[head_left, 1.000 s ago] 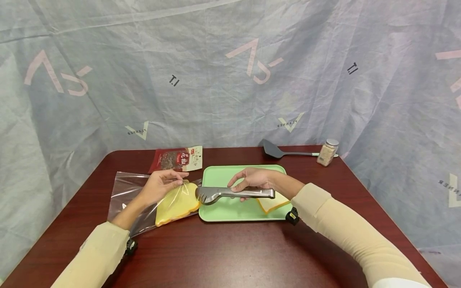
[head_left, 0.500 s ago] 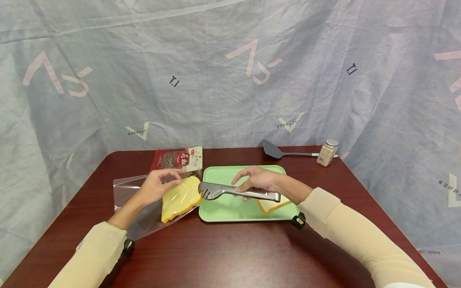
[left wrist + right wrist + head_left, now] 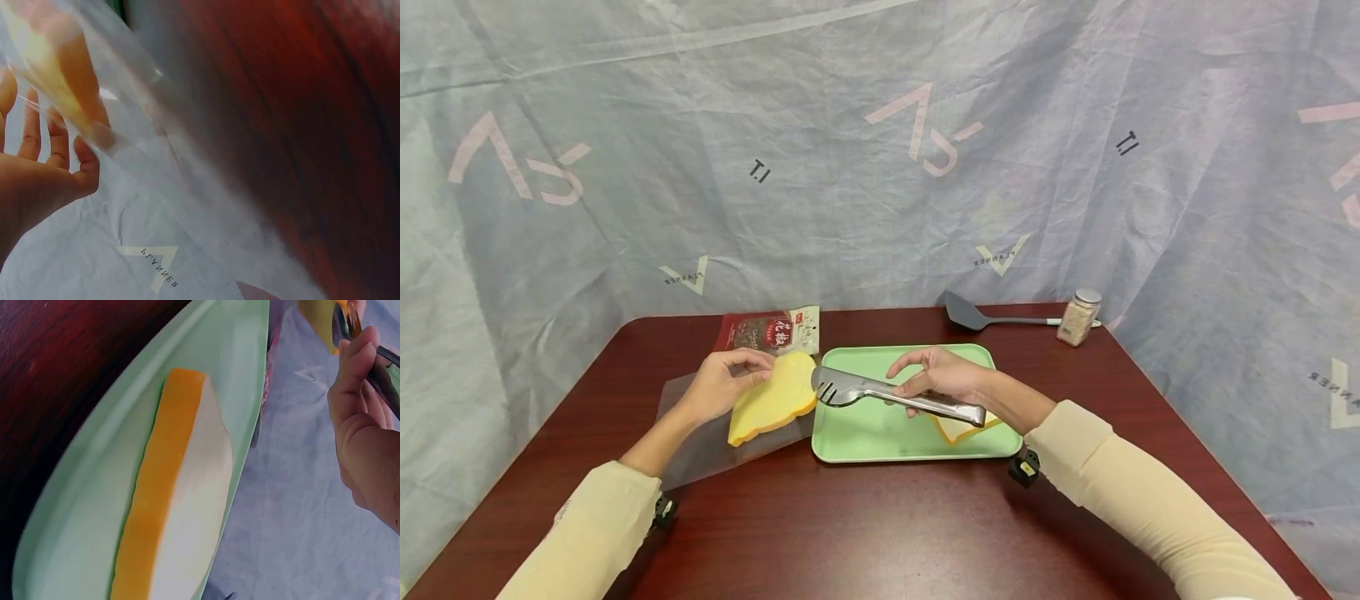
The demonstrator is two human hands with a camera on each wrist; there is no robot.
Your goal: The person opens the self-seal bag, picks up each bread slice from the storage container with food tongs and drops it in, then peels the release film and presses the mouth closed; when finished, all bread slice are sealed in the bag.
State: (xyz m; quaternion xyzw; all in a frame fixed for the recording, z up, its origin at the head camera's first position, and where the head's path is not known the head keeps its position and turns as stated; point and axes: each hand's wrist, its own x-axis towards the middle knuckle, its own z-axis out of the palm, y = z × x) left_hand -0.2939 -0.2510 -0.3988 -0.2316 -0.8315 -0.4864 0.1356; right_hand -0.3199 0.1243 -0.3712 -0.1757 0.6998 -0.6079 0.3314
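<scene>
My left hand [image 3: 721, 387] pinches a clear plastic bag [image 3: 696, 458] near its opening, at the upper left of a yellow bread slice [image 3: 775, 396]. Through the film in the left wrist view, the bag [image 3: 181, 169] hangs around the slice [image 3: 69, 75]. My right hand [image 3: 947, 377] grips metal tongs [image 3: 943, 407] by the handle, tilted with the head up to the left. The tongs' toothed head meets the slice's right edge, over the green tray [image 3: 857, 446]. A second bread slice [image 3: 181, 487] lies on the tray, partly behind the tongs and right hand in the head view.
A red spice packet [image 3: 767, 332] lies behind the bag. At the back right are a grey spatula [image 3: 966, 314] and a lidded glass jar [image 3: 1079, 318]. A grey cloth [image 3: 850, 208] hangs behind the dark red table [image 3: 865, 533].
The yellow slice and bag have shifted slightly upward. The tongs have tilted, head rising and handle end dropping. My right hand has moved slightly right; the left hand has barely moved.
</scene>
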